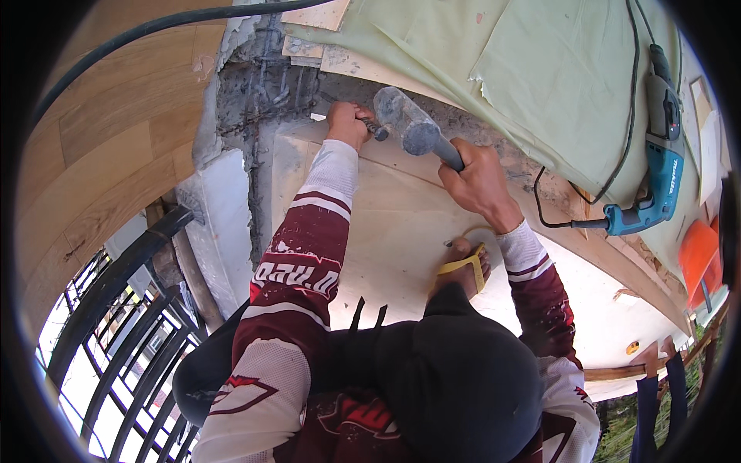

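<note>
Head view: the left hand (350, 126) grips a metal chisel (380, 134); the right hand (480, 184) clenches a club hammer (421, 136), its head just right of the left hand. An off-centre blow could bruise that hand.

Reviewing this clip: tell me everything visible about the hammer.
The hammer has a thick, blunt grey head, apparently metal, scuffed and dusty, on a blue-grey handle slanting down-right in the picture. The right hand grips the handle. The head is beside the rod-like tool in the left hand; contact is unclear.
</note>
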Motion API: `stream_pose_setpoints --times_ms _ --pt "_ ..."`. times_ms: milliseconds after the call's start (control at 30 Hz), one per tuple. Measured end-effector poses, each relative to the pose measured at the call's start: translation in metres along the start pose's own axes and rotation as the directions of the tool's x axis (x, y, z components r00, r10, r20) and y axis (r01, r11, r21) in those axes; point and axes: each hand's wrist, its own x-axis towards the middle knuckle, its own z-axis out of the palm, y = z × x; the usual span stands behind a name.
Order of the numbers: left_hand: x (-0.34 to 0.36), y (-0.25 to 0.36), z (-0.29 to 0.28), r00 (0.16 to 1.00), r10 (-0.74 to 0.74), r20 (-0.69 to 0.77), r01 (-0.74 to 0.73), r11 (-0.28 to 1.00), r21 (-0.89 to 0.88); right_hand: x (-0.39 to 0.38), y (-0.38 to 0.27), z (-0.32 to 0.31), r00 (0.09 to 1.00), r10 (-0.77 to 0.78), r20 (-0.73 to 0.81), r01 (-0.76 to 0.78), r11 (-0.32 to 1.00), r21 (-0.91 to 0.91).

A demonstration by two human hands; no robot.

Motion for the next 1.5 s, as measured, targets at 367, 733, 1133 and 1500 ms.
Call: stream_pose_setpoints --times_ms 367,733,1133,1500 --pt "0.044 0.035 -0.026 0.998 0.022 -0.058 -0.027 0.995 -0.100 0.002 0.008 -0.001 0.994 -0.094 -0.053 0.096 0.995 0.033" --pt "0.039 0.091 -0.053 0.942 -0.272 0.194 0.322 0.897 -0.304 0.046 -0.009 0.019 0.910 -0.372 0.182 0.378 0.926 0.007" --pt "0.030 0.102 -0.062 0.894 -0.312 0.321 0.406 0.867 -0.290 0.052 -0.019 0.045 0.870 -0.379 0.316 0.413 0.909 -0.048" --pt "0.034 0.107 -0.069 0.902 -0.346 0.258 0.402 0.892 -0.208 0.058 -0.027 0.048 0.849 -0.395 0.350 0.430 0.903 -0.023"
